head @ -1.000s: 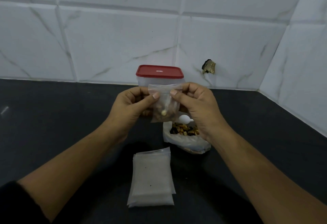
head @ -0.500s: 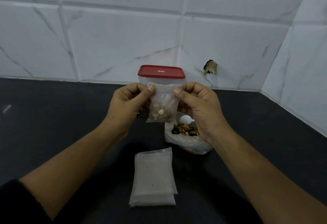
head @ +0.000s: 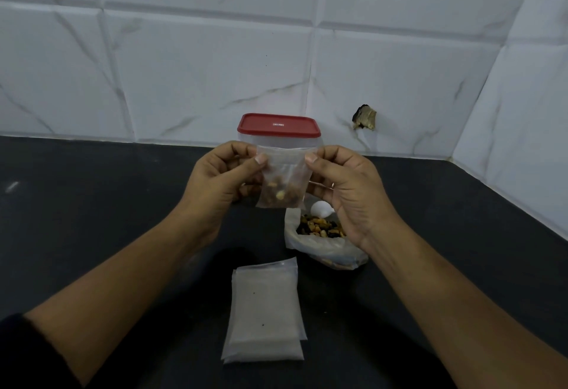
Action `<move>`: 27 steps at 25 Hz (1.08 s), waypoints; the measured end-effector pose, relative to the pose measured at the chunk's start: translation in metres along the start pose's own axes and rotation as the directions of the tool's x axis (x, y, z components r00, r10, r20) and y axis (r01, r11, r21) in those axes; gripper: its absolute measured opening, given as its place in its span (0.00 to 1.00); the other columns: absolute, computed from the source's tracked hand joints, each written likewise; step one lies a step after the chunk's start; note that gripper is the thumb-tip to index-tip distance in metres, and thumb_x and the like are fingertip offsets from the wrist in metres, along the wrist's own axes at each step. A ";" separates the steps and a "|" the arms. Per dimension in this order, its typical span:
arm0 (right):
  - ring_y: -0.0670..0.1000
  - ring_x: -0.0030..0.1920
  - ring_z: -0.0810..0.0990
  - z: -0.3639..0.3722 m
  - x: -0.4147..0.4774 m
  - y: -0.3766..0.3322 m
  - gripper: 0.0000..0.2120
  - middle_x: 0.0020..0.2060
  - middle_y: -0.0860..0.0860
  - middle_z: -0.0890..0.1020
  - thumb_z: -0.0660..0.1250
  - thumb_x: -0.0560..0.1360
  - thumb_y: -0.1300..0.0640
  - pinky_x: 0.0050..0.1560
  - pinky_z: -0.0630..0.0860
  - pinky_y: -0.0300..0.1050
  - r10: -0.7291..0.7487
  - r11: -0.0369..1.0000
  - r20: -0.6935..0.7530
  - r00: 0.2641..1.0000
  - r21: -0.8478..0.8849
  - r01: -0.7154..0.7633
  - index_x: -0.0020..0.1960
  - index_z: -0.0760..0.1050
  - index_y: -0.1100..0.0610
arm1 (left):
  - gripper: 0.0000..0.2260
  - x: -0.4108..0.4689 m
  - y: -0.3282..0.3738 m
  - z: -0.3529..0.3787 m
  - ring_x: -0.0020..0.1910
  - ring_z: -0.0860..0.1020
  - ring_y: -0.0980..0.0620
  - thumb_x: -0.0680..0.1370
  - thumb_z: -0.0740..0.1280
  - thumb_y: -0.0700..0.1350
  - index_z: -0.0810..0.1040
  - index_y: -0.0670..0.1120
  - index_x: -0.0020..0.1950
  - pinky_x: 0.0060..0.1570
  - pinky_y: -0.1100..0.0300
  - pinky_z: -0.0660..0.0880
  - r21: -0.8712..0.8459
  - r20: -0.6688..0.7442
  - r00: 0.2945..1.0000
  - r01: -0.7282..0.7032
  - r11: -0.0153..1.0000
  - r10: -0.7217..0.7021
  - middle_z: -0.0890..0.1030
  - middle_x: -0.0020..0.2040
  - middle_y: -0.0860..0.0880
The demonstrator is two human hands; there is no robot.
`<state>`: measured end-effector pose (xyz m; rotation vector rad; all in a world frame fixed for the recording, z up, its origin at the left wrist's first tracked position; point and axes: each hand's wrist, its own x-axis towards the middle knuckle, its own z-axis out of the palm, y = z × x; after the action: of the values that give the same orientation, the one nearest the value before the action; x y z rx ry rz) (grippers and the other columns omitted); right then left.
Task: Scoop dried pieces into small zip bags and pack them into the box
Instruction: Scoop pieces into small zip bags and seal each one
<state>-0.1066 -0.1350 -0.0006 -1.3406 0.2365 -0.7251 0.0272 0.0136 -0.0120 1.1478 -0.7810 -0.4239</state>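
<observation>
I pinch the filled zip bag [head: 284, 181] at its top corners with left hand [head: 229, 178] and right hand [head: 345, 187] — held upright so pieces settle for sealing, I judge.

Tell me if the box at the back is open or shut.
Shut. The red lid sits flat on the clear box, covering its whole top.

**Thin plastic on a dark matt counter**

The small zip bag [head: 284, 179] is thin, faintly frosted plastic film, like the stack of empty bags [head: 264, 311]. The box [head: 276, 140] has cloudy plastic walls and a smooth red plastic lid [head: 278, 125]. The supply bag [head: 322, 250] is crinkled film. The counter [head: 92, 219] looks matt, and the wall tiles [head: 199, 66] are polished and marble-veined.
</observation>
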 end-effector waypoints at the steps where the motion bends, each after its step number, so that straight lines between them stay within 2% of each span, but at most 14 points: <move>1: 0.54 0.49 0.86 0.001 0.000 0.001 0.02 0.46 0.54 0.86 0.71 0.79 0.62 0.57 0.84 0.55 -0.008 1.000 0.017 1.000 -0.012 0.008 0.48 0.81 0.57 | 0.05 0.000 0.000 0.000 0.44 0.81 0.48 0.73 0.73 0.47 0.80 0.49 0.46 0.44 0.53 0.78 -0.010 0.008 1.000 0.004 1.000 -0.004 0.83 0.44 0.47; 4: 0.52 0.47 0.86 0.005 -0.003 0.004 0.01 0.46 0.54 0.86 0.70 0.80 0.62 0.48 0.84 0.49 -0.016 0.999 0.055 0.998 -0.043 0.018 0.51 0.81 0.58 | 0.03 -0.001 -0.002 0.004 0.41 0.81 0.54 0.76 0.71 0.44 0.78 0.47 0.47 0.39 0.60 0.78 -0.027 0.030 1.000 -0.001 1.000 0.001 0.82 0.42 0.50; 6: 0.52 0.47 0.86 0.006 -0.004 0.004 0.01 0.45 0.54 0.86 0.70 0.80 0.62 0.46 0.84 0.47 -0.030 0.998 0.041 0.999 -0.055 0.032 0.51 0.80 0.58 | 0.04 -0.002 -0.004 0.006 0.41 0.81 0.53 0.78 0.69 0.44 0.78 0.45 0.50 0.40 0.59 0.79 -0.002 0.035 0.999 -0.019 1.000 0.019 0.82 0.44 0.49; 9: 0.53 0.48 0.87 0.005 -0.005 0.004 0.03 0.46 0.55 0.87 0.69 0.81 0.61 0.47 0.85 0.48 -0.035 0.996 0.034 0.999 -0.077 0.038 0.52 0.81 0.58 | 0.08 -0.004 -0.006 0.009 0.47 0.84 0.50 0.79 0.69 0.44 0.79 0.41 0.55 0.46 0.58 0.82 0.058 0.044 0.998 -0.043 0.997 0.040 0.85 0.48 0.46; 12: 0.53 0.49 0.87 0.007 -0.008 0.005 0.03 0.48 0.57 0.87 0.69 0.81 0.60 0.51 0.86 0.53 -0.028 0.993 0.078 0.997 -0.109 0.037 0.53 0.81 0.58 | 0.07 -0.004 -0.006 0.010 0.46 0.85 0.51 0.79 0.70 0.41 0.80 0.38 0.55 0.43 0.62 0.81 0.096 0.016 0.998 -0.060 0.994 0.058 0.86 0.48 0.43; 14: 0.52 0.48 0.87 0.009 -0.009 0.005 0.02 0.45 0.54 0.87 0.70 0.81 0.61 0.52 0.85 0.51 -0.036 0.991 0.091 0.995 -0.122 0.047 0.51 0.81 0.56 | 0.06 -0.003 -0.007 0.008 0.45 0.85 0.52 0.80 0.70 0.40 0.80 0.38 0.54 0.42 0.62 0.80 0.116 0.000 0.998 -0.062 0.991 0.063 0.85 0.48 0.42; 19: 0.51 0.49 0.86 0.008 -0.008 0.005 0.03 0.46 0.53 0.86 0.69 0.81 0.62 0.50 0.84 0.46 -0.078 0.987 0.075 0.994 -0.134 0.088 0.50 0.81 0.56 | 0.12 -0.005 -0.009 0.011 0.53 0.85 0.46 0.78 0.71 0.42 0.81 0.38 0.58 0.47 0.58 0.82 0.093 0.028 0.997 -0.080 0.993 0.077 0.86 0.54 0.41; 24: 0.52 0.49 0.86 0.010 -0.008 0.006 0.02 0.47 0.55 0.87 0.69 0.81 0.62 0.51 0.84 0.46 -0.065 0.990 0.089 0.994 -0.117 0.076 0.52 0.81 0.58 | 0.15 -0.004 -0.008 0.009 0.52 0.85 0.43 0.76 0.72 0.44 0.81 0.34 0.57 0.50 0.50 0.84 0.082 -0.017 0.996 -0.085 0.993 0.086 0.86 0.53 0.37; 27: 0.53 0.47 0.86 0.009 -0.008 0.005 0.01 0.46 0.57 0.86 0.69 0.81 0.64 0.50 0.85 0.47 -0.074 0.992 0.068 0.995 -0.102 0.081 0.51 0.80 0.61 | 0.15 -0.004 -0.007 0.008 0.50 0.85 0.46 0.77 0.71 0.44 0.80 0.35 0.59 0.44 0.57 0.83 0.088 0.009 0.996 -0.085 0.992 0.085 0.85 0.53 0.39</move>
<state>-0.1055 -0.1225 -0.0052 -1.4767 0.1737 -0.7414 0.0193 0.0085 -0.0186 1.1914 -0.8574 -0.3241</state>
